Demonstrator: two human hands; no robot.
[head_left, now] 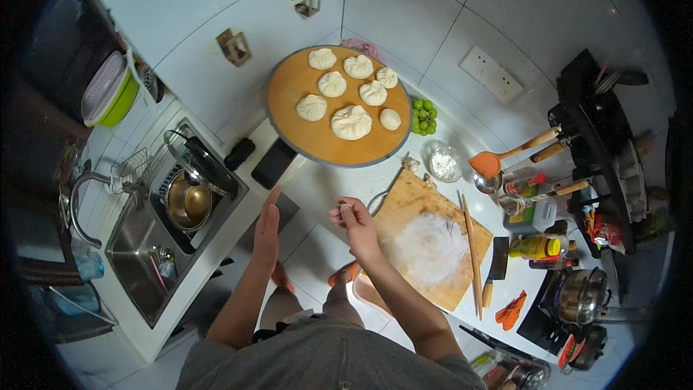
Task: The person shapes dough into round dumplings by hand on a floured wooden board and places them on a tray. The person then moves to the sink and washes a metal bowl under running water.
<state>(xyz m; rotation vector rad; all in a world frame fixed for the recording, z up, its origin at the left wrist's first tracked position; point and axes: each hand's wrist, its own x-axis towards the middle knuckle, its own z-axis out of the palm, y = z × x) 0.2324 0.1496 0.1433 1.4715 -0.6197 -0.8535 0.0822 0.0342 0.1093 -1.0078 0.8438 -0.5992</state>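
My left hand [267, 227] is held flat in the air near the sink-side counter edge, holding nothing. My right hand [357, 226] is raised left of a wooden cutting board [387, 216], its fingers curled inward. Whether something small sits inside those fingers is hidden. White flour [430, 246] covers the middle of the board. A wooden rolling pin [472, 260] lies along its right edge. Beyond my hands is a round wooden board [287, 97] with several pleated buns, including a large one [351, 122] at the front. One smooth dough ball [390, 119] rests at its right.
A cleaver [498, 257] and an orange cloth [510, 311] lie right of the rolling pin. Behind the cutting board stands a glass bowl of white powder [445, 163], near green grapes [424, 117]. At left is a steel sink [135, 260]; a black phone [274, 164] lies on the counter.
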